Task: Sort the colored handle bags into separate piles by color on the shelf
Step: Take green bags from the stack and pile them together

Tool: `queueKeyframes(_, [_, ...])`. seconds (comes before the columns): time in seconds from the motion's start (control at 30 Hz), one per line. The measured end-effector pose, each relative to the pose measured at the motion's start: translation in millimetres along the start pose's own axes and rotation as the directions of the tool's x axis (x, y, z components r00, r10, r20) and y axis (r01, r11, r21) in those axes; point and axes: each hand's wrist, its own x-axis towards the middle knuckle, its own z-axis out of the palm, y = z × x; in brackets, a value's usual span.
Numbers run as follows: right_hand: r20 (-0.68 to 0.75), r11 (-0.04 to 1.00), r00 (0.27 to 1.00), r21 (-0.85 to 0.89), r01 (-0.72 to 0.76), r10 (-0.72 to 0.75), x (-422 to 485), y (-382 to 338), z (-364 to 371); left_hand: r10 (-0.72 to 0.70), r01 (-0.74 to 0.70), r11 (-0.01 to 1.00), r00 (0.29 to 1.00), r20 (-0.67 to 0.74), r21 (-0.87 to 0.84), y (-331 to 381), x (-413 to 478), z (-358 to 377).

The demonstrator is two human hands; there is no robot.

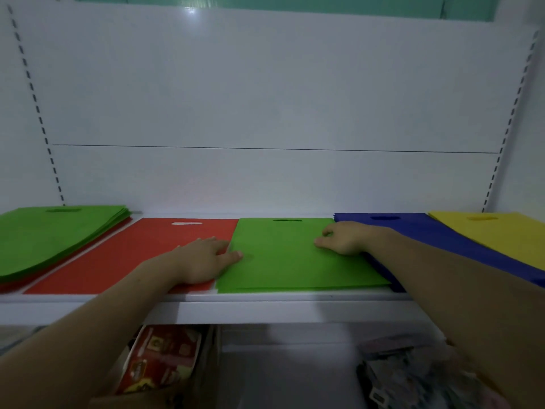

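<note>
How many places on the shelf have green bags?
2. A green stack at the far left, red edges beneath it; a green bag in the middle. More may hide underneath.

Yellow bags (495, 231) cut off rightward; lower-shelf goods (159, 361) blurred, perhaps packets.

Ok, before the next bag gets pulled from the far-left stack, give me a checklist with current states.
1. Green bag lies flat between the red pile and the blue pile: ok.
2. Left hand free: it lies flat on the red pile, thumb touching the green bag, holding nothing: ok.
3. Right hand free: it rests on the green bag with bent fingers; pinching or not: cannot tell.
4. Far-left stack one colour: green on top, red edges showing beneath: not ok.
5. Yellow pile shows yellow only on top: ok.
</note>
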Motion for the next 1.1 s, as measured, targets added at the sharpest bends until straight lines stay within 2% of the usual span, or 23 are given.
queueKeyframes(0.23, [-0.103,0.986,0.983,0.054,0.157,-0.151,14.0,-26.1,-16.1,-0.118,0.113,0.991,0.99,-0.074,-0.07,5.5,-9.7,-5.5])
queueKeyframes(0.57, [-0.144,0.93,0.925,0.057,0.362,-0.351,4.4,-123.7,-28.6,-0.218,0.188,0.969,0.956,-0.198,-0.16,-29.9,-72.9,-22.6])
queueKeyframes(0.8, [-0.183,0.906,0.898,0.07,0.417,-0.399,-3.3,-240.6,-27.3,-0.252,0.194,0.957,0.924,-0.289,-0.214,-113.1,-146.6,-44.7])
queueKeyframes(1.0, [-0.207,0.873,0.856,0.021,0.487,-0.473,-8.8,-361.0,-16.0,-0.323,0.273,0.944,0.878,-0.353,-0.184,-210.3,-215.2,-66.7])
queueKeyframes(1.1, [-0.174,0.871,0.859,0.019,0.491,-0.481,-8.1,-407.0,-5.9,-0.365,0.318,0.93,0.86,-0.357,-0.185,-254.6,-237.0,-77.0])
